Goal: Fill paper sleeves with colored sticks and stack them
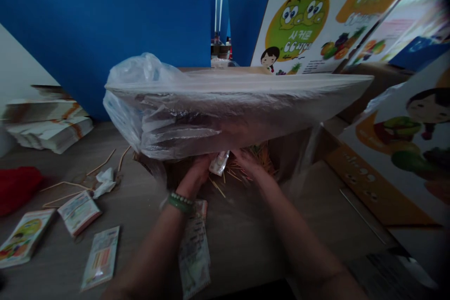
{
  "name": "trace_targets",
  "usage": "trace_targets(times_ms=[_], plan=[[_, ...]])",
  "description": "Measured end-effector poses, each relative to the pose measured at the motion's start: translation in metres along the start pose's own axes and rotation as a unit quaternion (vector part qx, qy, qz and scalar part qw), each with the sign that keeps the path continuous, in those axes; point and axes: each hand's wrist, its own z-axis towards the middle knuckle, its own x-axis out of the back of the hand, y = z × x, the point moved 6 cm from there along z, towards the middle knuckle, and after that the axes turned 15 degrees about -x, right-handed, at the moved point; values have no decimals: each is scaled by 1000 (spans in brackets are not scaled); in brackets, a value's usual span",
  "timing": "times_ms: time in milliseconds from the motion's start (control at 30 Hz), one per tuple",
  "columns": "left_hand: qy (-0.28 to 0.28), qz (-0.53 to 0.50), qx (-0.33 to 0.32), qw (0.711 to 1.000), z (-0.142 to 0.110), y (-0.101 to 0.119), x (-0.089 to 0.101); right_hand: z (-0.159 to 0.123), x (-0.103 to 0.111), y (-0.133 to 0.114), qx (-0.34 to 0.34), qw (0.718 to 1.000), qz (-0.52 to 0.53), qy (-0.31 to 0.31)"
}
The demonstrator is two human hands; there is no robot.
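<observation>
Both my hands reach under a clear plastic sheet [183,136] that drapes over the mouth of a cardboard box [288,150]. My left hand [204,165], wearing a green bangle and a beaded bracelet at the wrist, grips a small clear printed packet [219,164]; its fingertips are mostly hidden. Just right of the packet is my right hand [246,160], among thin coloured sticks [265,157] in the box. Plastic and shadow cover its fingers. Several loose sticks [218,188] lie at the box mouth, below the hands.
Filled packets [101,258] and stacked packs [26,236] lie at the left, near bent sticks [66,183], crumpled tissue [104,182] and red cloth [19,187]. A packet strip [194,253] lies beneath my left forearm. Printed cartons [397,159] stand right; paper stacks [49,124] stand far left.
</observation>
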Motion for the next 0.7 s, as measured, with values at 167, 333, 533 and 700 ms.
trace_targets(times_ms=[167,333,533,700], plan=[[14,-39,-8,999,-11,8,-1,-20,-13,18,-11,997,70,25],[-16,-78,-6,997,-43,29,-1,-41,-15,21,-32,995,50,81],[-5,33,-55,998,-120,67,27,-105,-59,6,5,999,-14,-34],[81,138,-82,984,-185,107,90,-157,-102,21,-9,982,-105,-154]])
